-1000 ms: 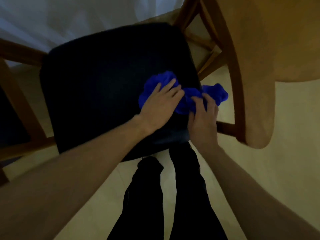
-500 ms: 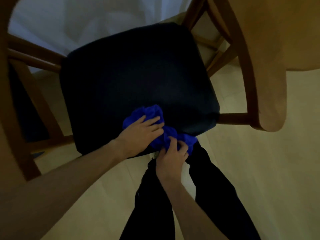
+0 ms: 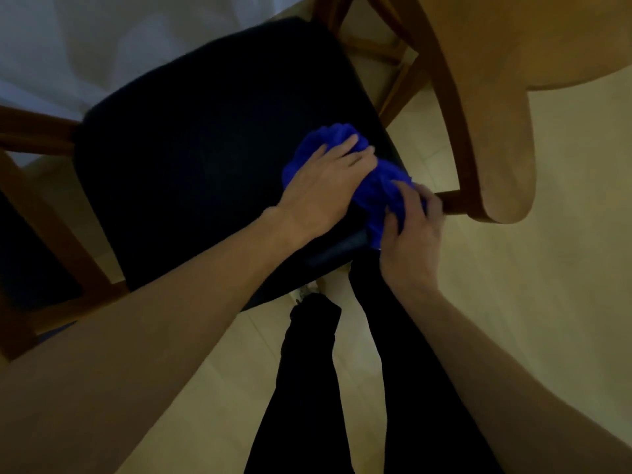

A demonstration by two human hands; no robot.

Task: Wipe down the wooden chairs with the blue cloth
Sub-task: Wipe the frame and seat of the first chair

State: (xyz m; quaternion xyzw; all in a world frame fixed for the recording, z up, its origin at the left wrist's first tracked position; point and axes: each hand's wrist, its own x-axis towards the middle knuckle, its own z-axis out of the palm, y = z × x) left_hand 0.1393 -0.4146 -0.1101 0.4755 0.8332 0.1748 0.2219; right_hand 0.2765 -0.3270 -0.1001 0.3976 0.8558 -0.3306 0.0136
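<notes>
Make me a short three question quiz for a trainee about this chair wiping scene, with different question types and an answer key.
1. True or false: the left hand lies flat with straight fingers on the crumpled bright blue cloth.
2. Multiple choice: where does the cloth sit on the dark padded seat of the wooden chair? A) at the seat's centre B) at the near corner by the right hand C) on the pale floor
3. Fill in: the right hand's fingers curl round the cloth's ______ end, the one hanging over the seat's edge.

Key: 1 true; 2 B; 3 lower
</notes>
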